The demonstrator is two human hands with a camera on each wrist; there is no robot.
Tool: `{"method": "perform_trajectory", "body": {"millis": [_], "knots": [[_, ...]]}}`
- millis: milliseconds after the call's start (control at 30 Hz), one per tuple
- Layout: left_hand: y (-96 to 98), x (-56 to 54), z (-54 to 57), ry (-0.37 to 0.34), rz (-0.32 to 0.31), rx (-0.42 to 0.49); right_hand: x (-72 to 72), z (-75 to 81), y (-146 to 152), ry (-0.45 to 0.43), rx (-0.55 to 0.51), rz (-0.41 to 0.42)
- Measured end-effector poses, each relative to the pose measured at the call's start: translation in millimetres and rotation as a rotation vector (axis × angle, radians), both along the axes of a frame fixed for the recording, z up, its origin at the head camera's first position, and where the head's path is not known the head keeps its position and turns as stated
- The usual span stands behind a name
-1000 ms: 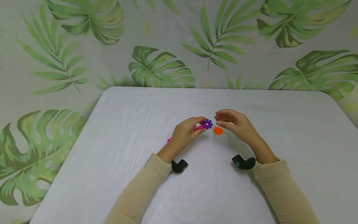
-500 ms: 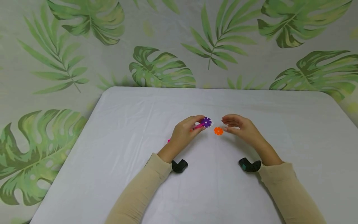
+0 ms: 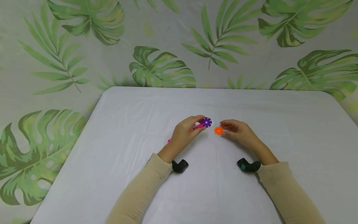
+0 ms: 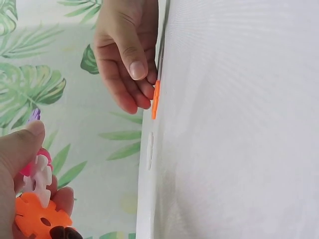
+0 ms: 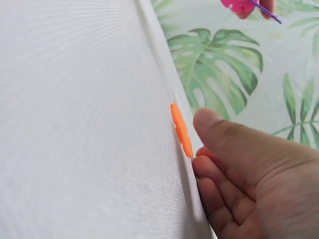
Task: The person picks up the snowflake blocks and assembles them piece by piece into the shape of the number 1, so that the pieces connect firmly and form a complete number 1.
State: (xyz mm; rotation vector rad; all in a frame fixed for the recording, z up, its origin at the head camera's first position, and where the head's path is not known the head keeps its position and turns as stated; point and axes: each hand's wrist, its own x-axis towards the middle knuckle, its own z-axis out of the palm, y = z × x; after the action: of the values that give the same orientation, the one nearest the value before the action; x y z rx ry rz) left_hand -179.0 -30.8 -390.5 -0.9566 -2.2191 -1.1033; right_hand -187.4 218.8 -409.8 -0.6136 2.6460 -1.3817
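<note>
In the head view my left hand (image 3: 185, 132) pinches a chain of notched plastic discs. A purple disc (image 3: 206, 122) stands at its right end. The left wrist view shows a white disc (image 4: 38, 181), an orange disc (image 4: 39, 217) and a dark brown disc (image 4: 65, 232) in the same chain, with pink behind. A loose orange disc (image 3: 218, 131) lies flat on the white table. My right hand (image 3: 241, 132) is low beside it, its thumb and curved fingers apart and fingertips right at the disc's edge, as the right wrist view shows too.
A loose white disc (image 4: 150, 150) lies on the table (image 3: 134, 130) near the orange one. Part of a pink disc (image 3: 169, 141) shows beside the left wrist. Black devices (image 3: 180, 166) are worn at both wrists. A leaf-patterned cloth (image 3: 162, 67) hangs behind the table.
My right hand first drew away to the right, then came down and slightly left to the loose orange disc. The left hand keeps its hold on the chain, almost still.
</note>
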Motion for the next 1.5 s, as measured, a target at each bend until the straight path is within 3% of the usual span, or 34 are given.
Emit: {"method": "perform_trajectory", "body": {"millis": [300, 600, 1167, 1500], "knots": [[-0.2, -0.7, -0.7, 0.007, -0.007, 0.007, -2.5, -3.4, 0.1, 0.053, 0.073, -0.011], [0.3, 0.0, -0.1, 0.004, 0.000, 0.002, -4.6, -1.5, -3.7, 0.002, 0.100, -0.036], [0.3, -0.3, -0.5, 0.016, 0.003, 0.001, -1.8, 19.7, -2.2, -0.001, -0.004, -0.093], [-0.2, 0.0, -0.9, 0.011, 0.009, -0.001, -2.3, 35.9, -3.8, 0.049, -0.104, -0.044]]}}
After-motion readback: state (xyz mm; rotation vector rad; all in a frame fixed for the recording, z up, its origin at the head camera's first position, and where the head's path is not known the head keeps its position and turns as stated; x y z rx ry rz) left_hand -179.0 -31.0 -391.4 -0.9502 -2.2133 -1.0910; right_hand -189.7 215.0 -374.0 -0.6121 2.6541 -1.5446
